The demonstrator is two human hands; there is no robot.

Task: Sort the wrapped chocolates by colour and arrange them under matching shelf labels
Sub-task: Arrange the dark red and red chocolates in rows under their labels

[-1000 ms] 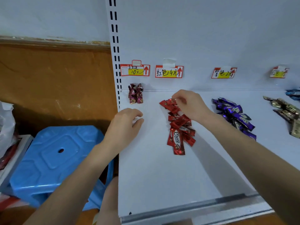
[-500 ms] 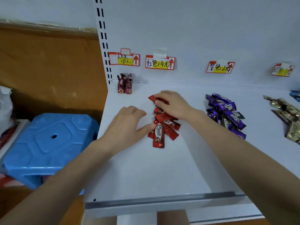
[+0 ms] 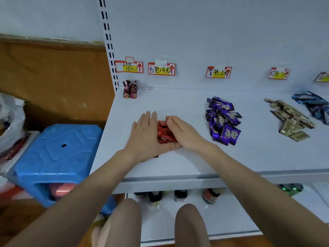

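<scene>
On the white shelf point(image 3: 178, 102), in front of the red label point(image 3: 161, 69), the red chocolates point(image 3: 164, 132) sit bunched between my palms. My left hand point(image 3: 144, 134) lies with its fingers point(image 3: 148, 118) straight and together, pressed against the left side of the pile and gripping nothing. My right hand point(image 3: 185, 134) curls its fingers point(image 3: 173, 120) over the pile's right side and far end, so only a strip of red wrappers shows. Well apart to the right lie the purple chocolates point(image 3: 223, 122), then the gold chocolates point(image 3: 290, 120) and the blue chocolates point(image 3: 315, 106). 2 dark red twisted sweets point(image 3: 130, 90) stand at the back left corner.
</scene>
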